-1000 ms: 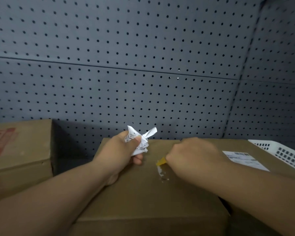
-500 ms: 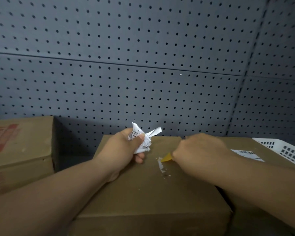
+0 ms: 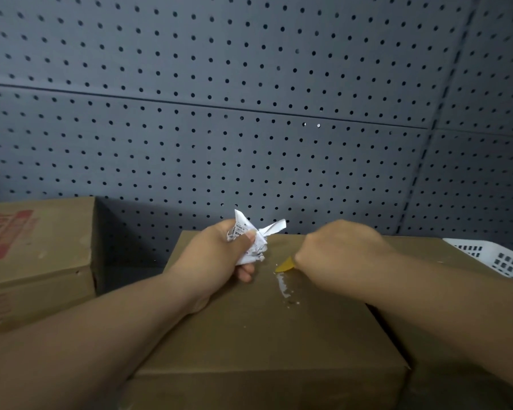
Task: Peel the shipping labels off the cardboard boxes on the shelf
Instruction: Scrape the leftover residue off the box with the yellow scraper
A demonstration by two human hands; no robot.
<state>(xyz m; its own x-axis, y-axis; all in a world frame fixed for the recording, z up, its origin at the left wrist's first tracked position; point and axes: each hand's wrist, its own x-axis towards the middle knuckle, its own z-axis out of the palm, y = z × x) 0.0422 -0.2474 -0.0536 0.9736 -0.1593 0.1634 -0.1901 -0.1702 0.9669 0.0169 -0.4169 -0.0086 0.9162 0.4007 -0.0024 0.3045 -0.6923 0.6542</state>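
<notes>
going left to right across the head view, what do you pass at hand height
box with red print → left hand → crumpled label held in it → yellow scraper → right hand → white basket

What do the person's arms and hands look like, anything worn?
Nothing worn shows: the left hand and right hand are ungloved, both forearms are bare with no sleeve in view, and no watch, ring or bracelet is visible.
</notes>
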